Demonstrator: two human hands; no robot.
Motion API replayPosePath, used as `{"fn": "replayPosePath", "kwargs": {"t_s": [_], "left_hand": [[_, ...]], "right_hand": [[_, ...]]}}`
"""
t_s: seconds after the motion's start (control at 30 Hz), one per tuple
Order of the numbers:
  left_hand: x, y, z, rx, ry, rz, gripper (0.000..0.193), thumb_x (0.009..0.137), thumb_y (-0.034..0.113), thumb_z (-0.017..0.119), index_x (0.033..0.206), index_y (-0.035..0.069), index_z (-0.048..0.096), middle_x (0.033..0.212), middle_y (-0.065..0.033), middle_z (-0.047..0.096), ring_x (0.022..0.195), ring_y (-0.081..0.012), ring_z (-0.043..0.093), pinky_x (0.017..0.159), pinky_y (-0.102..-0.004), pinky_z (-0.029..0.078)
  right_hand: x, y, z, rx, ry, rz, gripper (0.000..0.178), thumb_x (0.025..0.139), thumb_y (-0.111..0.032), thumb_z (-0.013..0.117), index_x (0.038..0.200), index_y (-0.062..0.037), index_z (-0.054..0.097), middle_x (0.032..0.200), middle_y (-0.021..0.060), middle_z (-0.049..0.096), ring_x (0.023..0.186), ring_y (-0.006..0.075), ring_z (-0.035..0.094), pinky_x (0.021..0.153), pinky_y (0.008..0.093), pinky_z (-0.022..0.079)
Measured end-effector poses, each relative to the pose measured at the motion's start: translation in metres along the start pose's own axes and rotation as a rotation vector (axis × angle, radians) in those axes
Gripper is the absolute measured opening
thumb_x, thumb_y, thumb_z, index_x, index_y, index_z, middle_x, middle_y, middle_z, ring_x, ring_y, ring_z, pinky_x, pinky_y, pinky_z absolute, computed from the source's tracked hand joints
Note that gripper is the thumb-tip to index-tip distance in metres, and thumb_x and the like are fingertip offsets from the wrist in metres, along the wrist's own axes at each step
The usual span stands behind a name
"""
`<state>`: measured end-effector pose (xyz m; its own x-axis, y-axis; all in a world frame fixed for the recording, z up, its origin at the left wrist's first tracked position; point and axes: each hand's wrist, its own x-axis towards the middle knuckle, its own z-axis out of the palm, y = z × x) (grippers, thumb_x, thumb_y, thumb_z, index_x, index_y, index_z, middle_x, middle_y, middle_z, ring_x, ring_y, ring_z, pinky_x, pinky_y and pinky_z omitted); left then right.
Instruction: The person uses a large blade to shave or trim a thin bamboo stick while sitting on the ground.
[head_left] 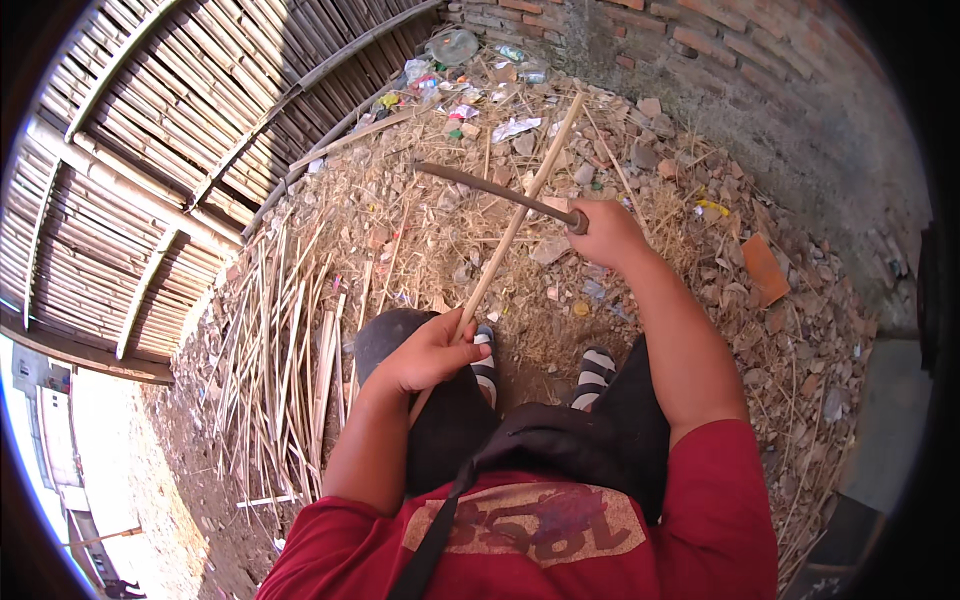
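My left hand (432, 352) is closed round a long pale bamboo strip (507, 240), low down near my left knee. The strip slants up and away to the right, its far end above the rubble. In my right hand (608, 236) is the handle of a long, narrow, dark-bladed knife (480, 184), a collar showing at its grip. The blade points left and crosses the strip around its upper middle; whether the two touch I cannot tell. My right fingers are partly hidden behind the back of the hand.
Many split bamboo strips (275, 350) lie heaped on my left. Stones, straw and plastic litter (515, 128) cover the ground ahead. A slatted bamboo wall (150, 165) rises at left, a brick wall (770, 90) at far right. An orange tile piece (765, 270) lies right.
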<state>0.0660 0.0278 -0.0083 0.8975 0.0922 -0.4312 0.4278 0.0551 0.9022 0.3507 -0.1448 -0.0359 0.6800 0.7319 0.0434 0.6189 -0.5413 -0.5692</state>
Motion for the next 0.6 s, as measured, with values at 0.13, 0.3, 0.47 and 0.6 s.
{"fn": "replayPosePath", "kwargs": {"t_s": [0.13,0.3,0.47,0.6], "left_hand": [[0.001,-0.002,-0.005,-0.089,-0.011,-0.034,0.025,0.093,0.010,0.072,0.096,0.016,0.047,0.070,0.0072,0.047,0.052,-0.0029,0.039,0.044,-0.0220,0.025],[-0.003,-0.003,-0.003,-0.143,-0.067,-0.027,0.027,0.093,0.009,0.072,0.095,0.017,0.047,0.070,0.0072,0.046,0.050,-0.0026,0.037,0.044,-0.0223,0.024],[0.002,-0.003,-0.003,-0.143,-0.051,-0.057,0.028,0.092,0.007,0.072,0.096,0.017,0.046,0.072,0.0068,0.047,0.050,-0.0026,0.036,0.044,-0.0222,0.024],[-0.005,-0.003,-0.005,-0.195,-0.079,-0.057,0.029,0.091,0.005,0.071,0.097,0.017,0.046,0.073,0.0062,0.047,0.050,-0.0027,0.036,0.044,-0.0220,0.023]], "right_hand": [[0.000,0.002,0.006,0.073,0.098,0.014,0.022,0.080,-0.028,0.074,0.093,-0.0094,0.070,0.076,0.0126,0.069,0.075,0.0354,0.068,0.068,0.0478,0.052],[-0.007,-0.019,-0.009,-0.077,-0.078,-0.127,0.020,0.080,-0.025,0.073,0.093,-0.0098,0.070,0.078,0.0131,0.069,0.077,0.0344,0.068,0.069,0.0462,0.052],[-0.004,0.007,0.005,0.140,0.037,0.034,0.017,0.080,-0.023,0.071,0.091,-0.0100,0.070,0.079,0.0146,0.068,0.080,0.0357,0.068,0.071,0.0476,0.052],[-0.010,-0.023,0.002,0.009,-0.064,-0.132,0.019,0.080,-0.023,0.071,0.093,-0.0089,0.070,0.082,0.0153,0.069,0.082,0.0362,0.068,0.072,0.0467,0.052]]}}
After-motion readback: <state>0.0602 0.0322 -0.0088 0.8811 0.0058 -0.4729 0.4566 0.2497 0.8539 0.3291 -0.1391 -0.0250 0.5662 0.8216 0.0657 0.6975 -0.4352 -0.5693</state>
